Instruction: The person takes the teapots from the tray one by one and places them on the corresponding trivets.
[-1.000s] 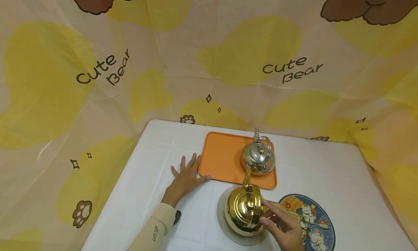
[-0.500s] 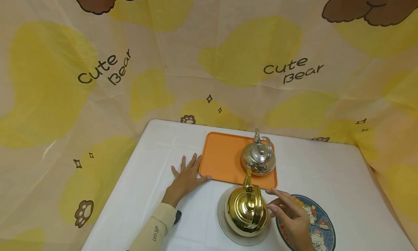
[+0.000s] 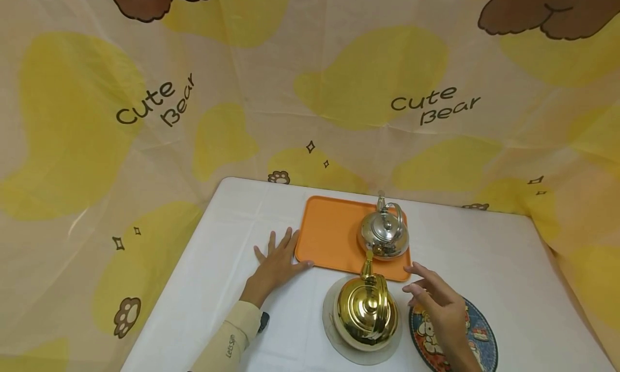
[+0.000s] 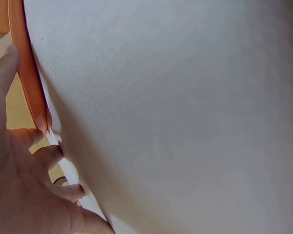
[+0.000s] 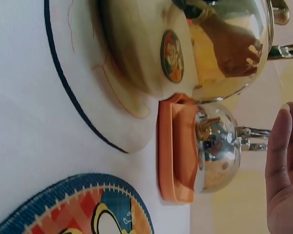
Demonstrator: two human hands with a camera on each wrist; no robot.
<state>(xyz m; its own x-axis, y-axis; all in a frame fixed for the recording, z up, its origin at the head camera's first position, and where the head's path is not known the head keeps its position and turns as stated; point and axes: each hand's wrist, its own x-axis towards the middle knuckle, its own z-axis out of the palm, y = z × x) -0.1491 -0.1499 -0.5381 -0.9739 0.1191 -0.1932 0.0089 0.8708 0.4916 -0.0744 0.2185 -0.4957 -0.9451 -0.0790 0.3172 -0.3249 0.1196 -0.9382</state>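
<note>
The golden teapot (image 3: 356, 310) stands upright on a pale round mat (image 3: 331, 342), its spout toward the tray. To its right my right hand (image 3: 438, 302) hovers with loosely bent fingers, apart from the teapot and holding nothing. A silver teapot (image 3: 378, 233) sits at the right end of the orange tray (image 3: 326, 232). My left hand (image 3: 275, 267) lies spread on the table, with thumb and forefinger touching the tray's left corner. In the left wrist view, that hand's fingers (image 4: 49, 155) press on the white surface by the tray rim.
A blue round mat (image 3: 421, 342) with cartoon bears lies at the right, partly under my right hand. The white table (image 3: 489, 253) carries everything. Behind it hangs a patterned cloth (image 3: 339, 92).
My right hand has let go of the golden teapot's handle and moved away to the right and slightly forward. The teapots, tray and left hand stay put.
</note>
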